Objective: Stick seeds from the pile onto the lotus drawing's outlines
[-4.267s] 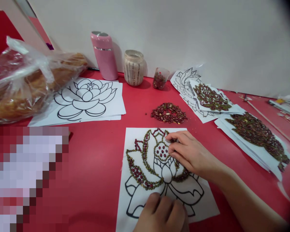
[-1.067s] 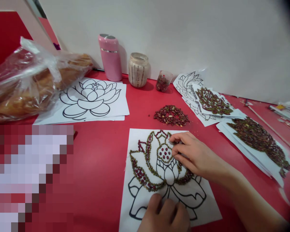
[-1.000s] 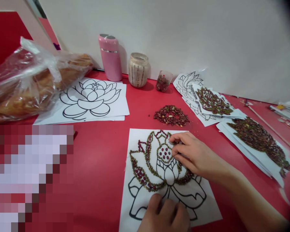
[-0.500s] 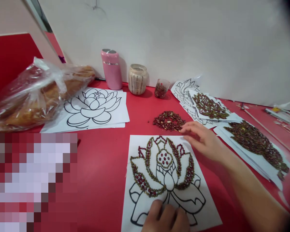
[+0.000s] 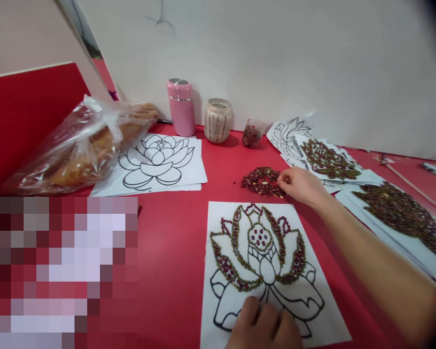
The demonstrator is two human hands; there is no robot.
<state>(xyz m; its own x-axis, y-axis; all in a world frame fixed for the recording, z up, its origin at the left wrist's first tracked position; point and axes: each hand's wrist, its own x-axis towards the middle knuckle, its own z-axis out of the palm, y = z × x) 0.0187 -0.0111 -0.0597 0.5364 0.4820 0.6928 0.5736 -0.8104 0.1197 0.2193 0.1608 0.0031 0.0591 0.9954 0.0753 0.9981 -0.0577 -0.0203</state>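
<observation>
While a clear plastic bag [image 5: 94, 155] is slumping at the far left, partly over a stack of lotus drawings [image 5: 156, 169], a pink bottle [image 5: 181, 109], a jar [image 5: 217, 121] and a small cup [image 5: 252, 134] are lining the far side. Near the middle, the lotus sheet [image 5: 268, 269] is lying flat, beans tracing its upper petals. The left hand [image 5: 265, 327] is resting curled on its near edge, fingertips hidden, so I can't tell its grip. Just beyond, the right hand [image 5: 301, 184] is working at the right edge of the bean pile [image 5: 252, 180], thumb and fingertips meeting; whether they're pinching a bean, I can't tell. Picking seems to be the step, calling for a fine pinch. Seed-covered sheets [image 5: 396, 208] are overlapping at right.
</observation>
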